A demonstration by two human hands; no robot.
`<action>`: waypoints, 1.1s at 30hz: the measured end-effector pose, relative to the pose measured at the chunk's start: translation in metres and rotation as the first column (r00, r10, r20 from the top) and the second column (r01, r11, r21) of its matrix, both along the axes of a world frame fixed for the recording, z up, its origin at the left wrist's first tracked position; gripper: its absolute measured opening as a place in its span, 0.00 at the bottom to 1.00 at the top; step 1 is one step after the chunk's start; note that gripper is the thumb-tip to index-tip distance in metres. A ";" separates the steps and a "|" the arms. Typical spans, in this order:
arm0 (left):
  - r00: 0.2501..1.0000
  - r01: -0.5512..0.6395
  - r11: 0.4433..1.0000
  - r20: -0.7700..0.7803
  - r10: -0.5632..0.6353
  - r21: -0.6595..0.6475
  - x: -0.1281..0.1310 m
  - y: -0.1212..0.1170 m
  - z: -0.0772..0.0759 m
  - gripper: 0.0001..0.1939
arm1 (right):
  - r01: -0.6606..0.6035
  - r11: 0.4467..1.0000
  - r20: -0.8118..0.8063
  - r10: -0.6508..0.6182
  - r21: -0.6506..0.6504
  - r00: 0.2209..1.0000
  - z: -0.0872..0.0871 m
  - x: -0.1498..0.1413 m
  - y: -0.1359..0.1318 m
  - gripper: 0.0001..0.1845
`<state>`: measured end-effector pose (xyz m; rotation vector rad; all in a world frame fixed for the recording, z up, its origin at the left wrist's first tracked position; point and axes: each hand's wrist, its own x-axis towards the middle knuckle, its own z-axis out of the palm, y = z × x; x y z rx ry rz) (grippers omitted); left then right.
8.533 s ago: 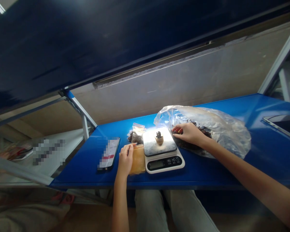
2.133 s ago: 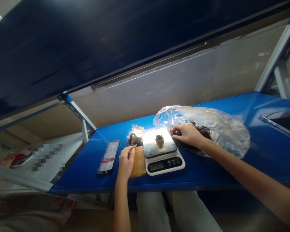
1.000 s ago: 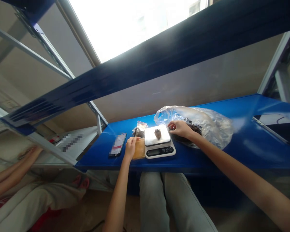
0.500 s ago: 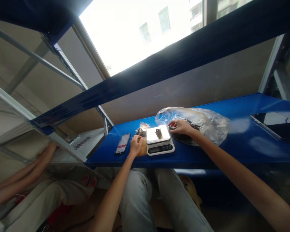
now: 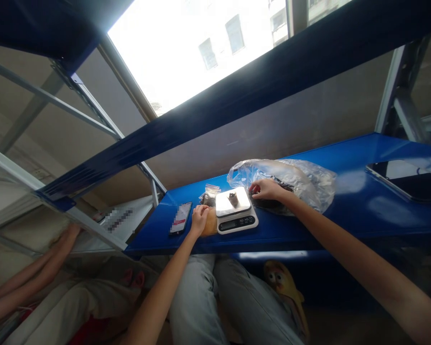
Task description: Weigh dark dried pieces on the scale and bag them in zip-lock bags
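My left hand lies on an amber plastic packet, with its fingers curled over the packet's upper edge. To its right stands a white digital kitchen scale, carrying a small cup with a dark plant-like piece. My right hand reaches into the mouth of a transparent plastic bag, its fingertips among dark dried pieces. Whether those fingers pinch anything is too small to tell. Behind the scale lies a small zip bag of dark pieces.
All this stands on a blue metal shelf. A smartphone lies left of my left hand, and a dark tablet lies at the far right. Another shelf beam runs overhead. A seated person's arm shows at lower left.
The view has tilted upward and swung since the earlier frames, so the shelf looks smaller and a bright window shows. My left hand has shifted down onto the packet. My right hand stays at the bag.
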<state>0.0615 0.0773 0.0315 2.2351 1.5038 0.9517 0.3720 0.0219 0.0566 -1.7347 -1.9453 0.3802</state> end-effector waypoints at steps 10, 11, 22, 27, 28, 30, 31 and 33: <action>1.000 -0.008 1.000 -0.002 0.008 0.014 0.001 0.000 -0.003 0.10 | 0.011 1.000 0.027 -0.011 0.002 1.000 0.011 -0.005 -0.006 0.14; 1.000 -0.010 1.000 0.000 0.010 0.015 0.001 -0.001 -0.003 0.10 | 0.012 1.000 0.032 -0.012 0.005 0.999 0.012 -0.006 -0.007 0.15; 1.000 0.004 1.000 0.017 -0.005 0.014 -0.001 -0.009 0.000 0.10 | 0.028 1.000 0.078 -0.028 -0.004 0.997 0.013 -0.006 -0.012 0.15; 0.999 0.014 1.000 0.047 -0.015 0.021 -0.004 -0.012 -0.004 0.11 | 0.004 1.000 0.071 -0.005 0.001 0.997 0.016 -0.008 -0.020 0.15; 0.999 0.018 1.000 0.049 -0.018 0.015 -0.004 -0.013 -0.004 0.11 | 0.001 1.000 0.072 -0.002 0.004 0.997 0.016 -0.009 -0.021 0.14; 0.998 0.017 1.000 0.059 -0.018 0.010 -0.003 -0.016 -0.004 0.11 | -0.006 1.000 0.075 0.005 0.007 0.997 0.015 -0.009 -0.022 0.13; 0.998 0.020 1.000 0.061 -0.021 0.011 -0.002 -0.018 -0.004 0.11 | -0.010 1.000 0.074 0.009 0.008 0.997 0.014 -0.009 -0.022 0.12; 0.997 0.027 1.000 0.075 -0.028 0.017 -0.001 -0.021 -0.003 0.11 | -0.007 1.000 0.072 0.006 0.007 0.997 0.010 -0.008 -0.020 0.12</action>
